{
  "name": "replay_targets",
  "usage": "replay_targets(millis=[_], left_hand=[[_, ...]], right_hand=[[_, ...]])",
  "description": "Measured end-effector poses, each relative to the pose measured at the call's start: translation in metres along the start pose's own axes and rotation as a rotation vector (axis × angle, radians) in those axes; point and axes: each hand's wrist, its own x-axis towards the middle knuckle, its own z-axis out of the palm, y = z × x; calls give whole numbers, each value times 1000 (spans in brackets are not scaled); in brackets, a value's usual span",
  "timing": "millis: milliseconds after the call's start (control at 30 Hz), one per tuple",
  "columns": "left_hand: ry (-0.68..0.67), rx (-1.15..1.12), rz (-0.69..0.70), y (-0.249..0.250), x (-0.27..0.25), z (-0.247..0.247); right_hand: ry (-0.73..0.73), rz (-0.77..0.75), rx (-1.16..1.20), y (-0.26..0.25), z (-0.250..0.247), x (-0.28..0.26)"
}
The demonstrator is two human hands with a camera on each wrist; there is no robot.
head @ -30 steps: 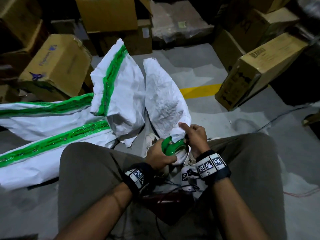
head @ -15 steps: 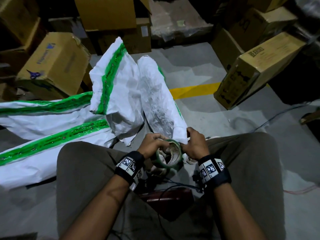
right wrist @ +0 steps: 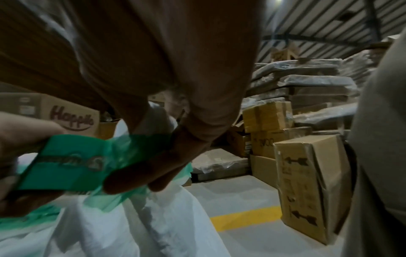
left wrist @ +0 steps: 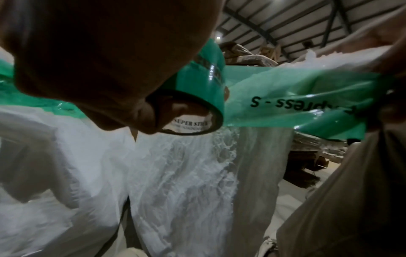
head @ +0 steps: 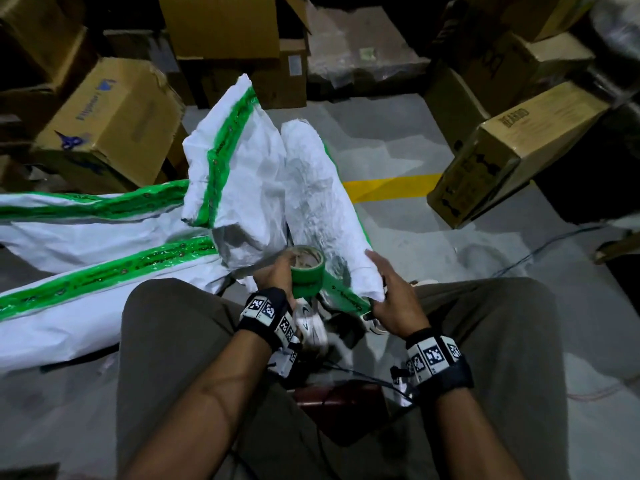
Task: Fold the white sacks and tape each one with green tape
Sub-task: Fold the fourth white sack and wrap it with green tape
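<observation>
Two hands share this step: your left hand (head: pixel 277 277) grips the tape roll (head: pixel 306 271) with the thumb hooked into its core, and your right hand (head: pixel 393 296) pinches the free end of the strip (head: pixel 346 297) against the near corner of the folded sack (head: pixel 322 202), which runs from the centre of the head view down to your knees at lower centre. The strip hangs in the air between roll and corner, stretched fairly flat, with print readable on it in the left wrist view; whether it has already stuck to the sack under your fingers is hidden. To do this well, I would keep the pinch firm so the fold cannot spring open, and hold the strip taut and level so it does not twist onto itself. Lay it down along the sack's edge bit by bit, pressing as you go, rather than pulling out a long loose length. Let the roll turn on your thumb instead of dragging it. Three taped sacks (head: pixel 104 237) lie to the left and upper centre of the frame, their green bands running lengthwise; match that line. Cardboard boxes (head: pixel 114 119) crowd the upper frame, so keep the sack's far end from snagging on them.
</observation>
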Motion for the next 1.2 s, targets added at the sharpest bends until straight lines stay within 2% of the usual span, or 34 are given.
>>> replay_targets(millis=[67,133,300,433,500,633,667,767,867,1000,1133,1200], left_hand=[[148,-54,85,-2,3,3],[199,-51,115,-8,15,5],[173,-27,101,-11,15,4],[160,-59,129,-9,16,5],[140,-38,137,-9,15,4],[93,-87,131,-8,12,5],[77,-88,125,-8,13,5],[-19,-71,91,-7,16,3],[-75,-40,119,-11,22,3],[-17,-5,236,-10,34,4],[80,-152,253,-17,36,17],[142,-188,316,-19,37,23]], right_hand=[[-4,-50,-37,2,8,0],[-19,-39,-92,4,17,-3],[-97,56,-23,1,21,-8],[-227,133,82,-6,22,-7],[-199,153,129,-13,24,-1],[-15,190,-59,-35,21,30],[-33,204,-99,-40,18,41],[-204,279,-266,-49,14,74],[-301,348,-434,-52,22,92],[-354,397,-542,-43,31,93],[-411,341,-546,-36,35,74],[-407,303,-558,-36,36,64]])
